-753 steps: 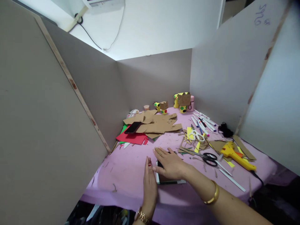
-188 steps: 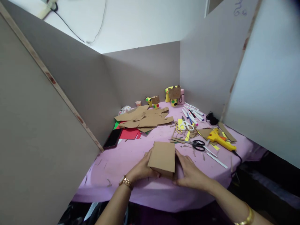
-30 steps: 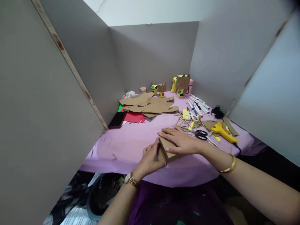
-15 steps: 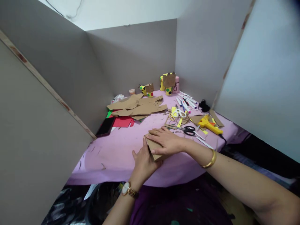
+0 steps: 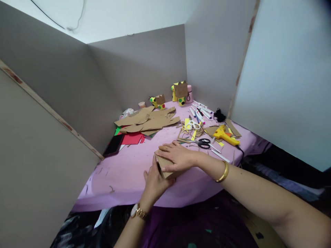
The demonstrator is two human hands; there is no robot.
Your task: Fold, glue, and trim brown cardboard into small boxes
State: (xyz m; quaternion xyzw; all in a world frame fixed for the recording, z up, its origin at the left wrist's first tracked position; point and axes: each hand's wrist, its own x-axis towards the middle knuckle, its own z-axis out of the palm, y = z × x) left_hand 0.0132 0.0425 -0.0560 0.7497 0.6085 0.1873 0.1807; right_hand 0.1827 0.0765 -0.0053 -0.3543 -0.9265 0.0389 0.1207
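Cardboard box (image 5: 162,162) at lower centre of the frame appears folded to shape, its visible faces plain and seams unconfirmed, the left hand (image 5: 156,182) gripping its side, the right hand (image 5: 179,158) laying extended fingers across its top

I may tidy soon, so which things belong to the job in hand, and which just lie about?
In hand: cardboard box, left hand at its side, right hand on top.
Apparently lying about, untouched: phone, glue gun, black yarn, markers.

Tan box (image 5: 163,161), lilac cloth (image 5: 124,177) (dark-flecked), yellow glue gun (image 5: 223,135), red paper (image 5: 131,139).
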